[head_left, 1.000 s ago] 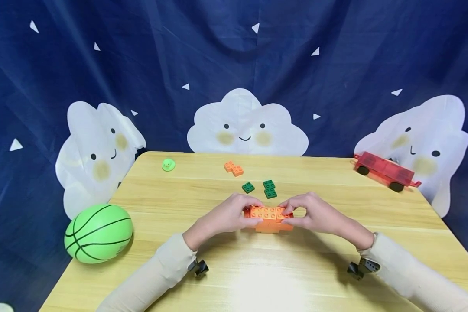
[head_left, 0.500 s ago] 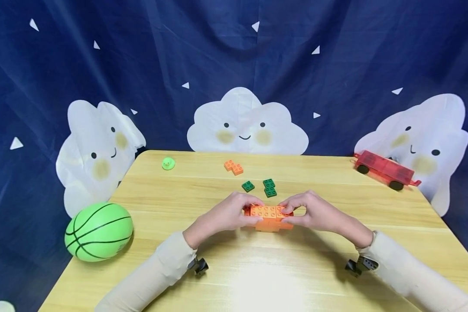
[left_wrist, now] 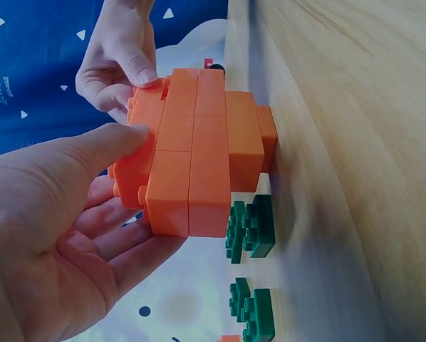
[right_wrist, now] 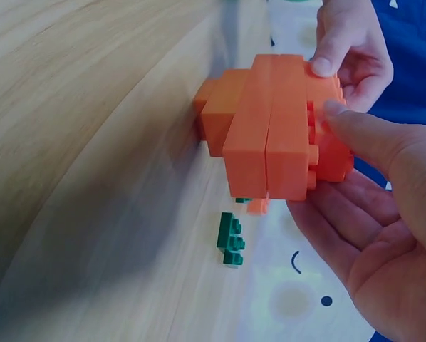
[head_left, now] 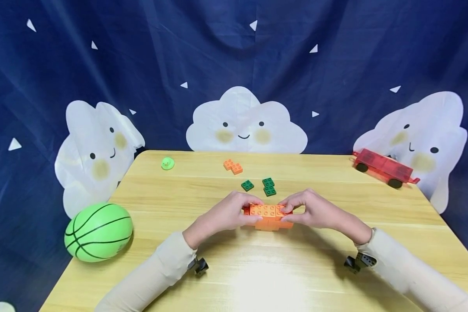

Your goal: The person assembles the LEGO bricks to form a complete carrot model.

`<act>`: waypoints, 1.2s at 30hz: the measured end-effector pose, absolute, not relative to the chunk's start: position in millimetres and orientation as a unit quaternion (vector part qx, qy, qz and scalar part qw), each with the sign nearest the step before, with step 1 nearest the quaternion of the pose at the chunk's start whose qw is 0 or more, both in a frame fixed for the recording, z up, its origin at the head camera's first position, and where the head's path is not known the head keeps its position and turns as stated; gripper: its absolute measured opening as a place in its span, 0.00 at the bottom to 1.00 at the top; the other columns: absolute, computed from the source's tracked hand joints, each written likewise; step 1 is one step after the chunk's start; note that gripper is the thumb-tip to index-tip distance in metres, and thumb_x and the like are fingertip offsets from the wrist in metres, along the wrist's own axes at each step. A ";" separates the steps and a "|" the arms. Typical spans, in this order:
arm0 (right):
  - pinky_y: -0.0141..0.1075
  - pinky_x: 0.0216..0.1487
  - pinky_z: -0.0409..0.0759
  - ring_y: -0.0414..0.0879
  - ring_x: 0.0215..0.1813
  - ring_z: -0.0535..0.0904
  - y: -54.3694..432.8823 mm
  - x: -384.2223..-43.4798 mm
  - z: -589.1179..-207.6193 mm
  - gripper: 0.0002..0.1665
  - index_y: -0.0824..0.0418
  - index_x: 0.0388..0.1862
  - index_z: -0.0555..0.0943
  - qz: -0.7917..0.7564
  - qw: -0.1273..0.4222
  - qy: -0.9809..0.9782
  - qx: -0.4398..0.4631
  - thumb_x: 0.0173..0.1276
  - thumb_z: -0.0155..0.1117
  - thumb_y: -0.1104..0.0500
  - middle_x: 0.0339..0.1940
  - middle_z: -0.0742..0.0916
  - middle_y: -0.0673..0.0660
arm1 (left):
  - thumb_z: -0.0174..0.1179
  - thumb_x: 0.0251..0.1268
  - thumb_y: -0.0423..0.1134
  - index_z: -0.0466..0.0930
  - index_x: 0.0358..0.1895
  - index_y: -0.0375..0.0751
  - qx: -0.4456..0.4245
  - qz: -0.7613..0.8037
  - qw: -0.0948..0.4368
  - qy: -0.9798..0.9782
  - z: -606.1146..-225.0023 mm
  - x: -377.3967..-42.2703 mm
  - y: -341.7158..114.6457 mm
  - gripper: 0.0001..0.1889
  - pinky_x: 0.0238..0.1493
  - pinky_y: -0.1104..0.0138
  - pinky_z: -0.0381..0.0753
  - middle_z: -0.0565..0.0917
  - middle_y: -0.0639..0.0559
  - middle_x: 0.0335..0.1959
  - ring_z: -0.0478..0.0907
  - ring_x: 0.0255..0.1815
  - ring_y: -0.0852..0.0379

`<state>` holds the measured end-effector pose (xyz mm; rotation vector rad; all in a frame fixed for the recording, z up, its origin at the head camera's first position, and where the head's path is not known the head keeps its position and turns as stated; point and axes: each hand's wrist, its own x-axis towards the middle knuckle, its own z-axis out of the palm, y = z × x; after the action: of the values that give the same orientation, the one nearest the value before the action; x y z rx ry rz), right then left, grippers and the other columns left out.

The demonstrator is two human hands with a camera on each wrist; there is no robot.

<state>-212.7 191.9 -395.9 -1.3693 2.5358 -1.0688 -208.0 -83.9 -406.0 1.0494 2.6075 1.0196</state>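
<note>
An orange toy-brick block [head_left: 268, 224], built from several stacked bricks with studs on top, stands between both hands at the table's middle. In the wrist views it widens upward from a narrower foot. My left hand [head_left: 230, 212] grips its left end, thumb on the near side and fingers behind. Its right end is pinched by my right hand [head_left: 316, 211] in the same way, with a fingertip over the top studs. The left wrist view shows the left thumb pressed on the upper layer of the block [left_wrist: 174, 153]. Fingers behind the block are partly hidden.
Beyond the hands lie a small green brick [head_left: 247, 185], a joined green pair [head_left: 269, 186] and a pair of orange bricks [head_left: 232, 166]. A green ball [head_left: 98, 232] sits at left, a lime duck [head_left: 167, 163] far left, a red wheeled cart [head_left: 385, 167] far right.
Both hands keep their hold on the orange block, which has not visibly moved on the table. The head view has shifted very slightly.
</note>
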 end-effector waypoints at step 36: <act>0.35 0.43 0.88 0.38 0.42 0.86 192.7 -210.7 -419.4 0.13 0.55 0.37 0.74 -0.363 0.075 0.815 -0.446 0.68 0.73 0.60 0.39 0.89 0.50 | 0.50 0.80 0.56 0.72 0.74 0.52 0.242 0.286 -0.006 0.927 -422.8 -272.4 -122.7 0.26 0.78 0.44 0.64 0.70 0.45 0.77 0.65 0.79 0.42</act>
<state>-210.7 192.7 -419.4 -1.3379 2.4432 -1.0880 -272.4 -122.7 -422.8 0.7615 2.9237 0.9026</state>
